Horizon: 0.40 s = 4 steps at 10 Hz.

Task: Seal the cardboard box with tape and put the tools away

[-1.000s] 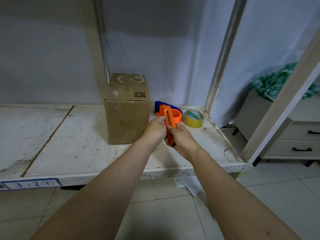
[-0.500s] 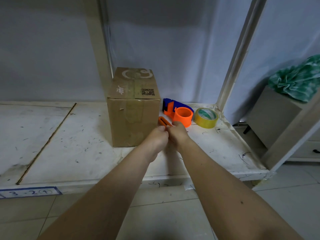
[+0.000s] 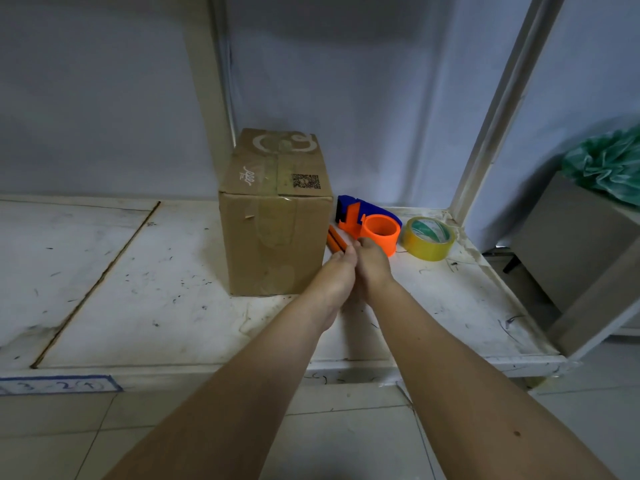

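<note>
A closed cardboard box (image 3: 273,216) with tape across its top stands on the white shelf (image 3: 138,289). Just right of it lies an orange utility knife (image 3: 335,241), its far end showing beyond my fingers. My left hand (image 3: 334,275) and my right hand (image 3: 372,263) are pressed together over the knife's near end, fingers closed on it, low at the shelf surface. An orange and blue tape dispenser (image 3: 372,225) sits behind my right hand. A yellow tape roll (image 3: 428,237) lies to its right.
A slanted white shelf post (image 3: 498,109) rises at the right, another post (image 3: 211,98) behind the box. A grey cabinet (image 3: 575,244) with green cloth (image 3: 609,164) stands at the far right. A tiled floor lies below the shelf edge.
Both hands carried the knife from upright in the air forward and down to the shelf surface beside the box. The camera moved closer and shifted left.
</note>
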Available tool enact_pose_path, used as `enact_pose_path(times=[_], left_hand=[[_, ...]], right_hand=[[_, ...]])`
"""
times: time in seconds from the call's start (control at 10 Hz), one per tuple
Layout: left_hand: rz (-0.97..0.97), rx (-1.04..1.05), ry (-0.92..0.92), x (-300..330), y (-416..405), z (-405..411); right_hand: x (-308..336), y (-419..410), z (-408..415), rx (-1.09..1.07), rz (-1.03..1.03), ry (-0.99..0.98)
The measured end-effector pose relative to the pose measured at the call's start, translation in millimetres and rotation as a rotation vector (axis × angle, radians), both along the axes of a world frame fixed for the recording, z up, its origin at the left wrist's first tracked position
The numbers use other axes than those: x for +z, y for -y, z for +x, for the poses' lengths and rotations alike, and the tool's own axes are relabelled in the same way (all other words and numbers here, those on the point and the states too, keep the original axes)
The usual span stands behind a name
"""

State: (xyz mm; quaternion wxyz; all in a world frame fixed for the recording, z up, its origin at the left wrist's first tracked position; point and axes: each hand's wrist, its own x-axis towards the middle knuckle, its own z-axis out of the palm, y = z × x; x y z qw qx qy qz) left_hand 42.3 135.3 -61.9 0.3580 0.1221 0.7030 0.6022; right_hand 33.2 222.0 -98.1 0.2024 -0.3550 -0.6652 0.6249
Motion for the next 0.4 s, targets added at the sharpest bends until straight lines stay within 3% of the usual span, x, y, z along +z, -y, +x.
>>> enact_pose_path(times=[0.2,0.4], left_hand=[[-0.041,-0.002,-0.164,24.8,10.8,12.2],[0.038,0.156,-0.335,49.5,32.8,14.0]], right_hand=[[30.1,-1.7,21.5,-0.092,0.169,0.026],[66.1,25.6,36.6,-0.07,0.256,-0.083]])
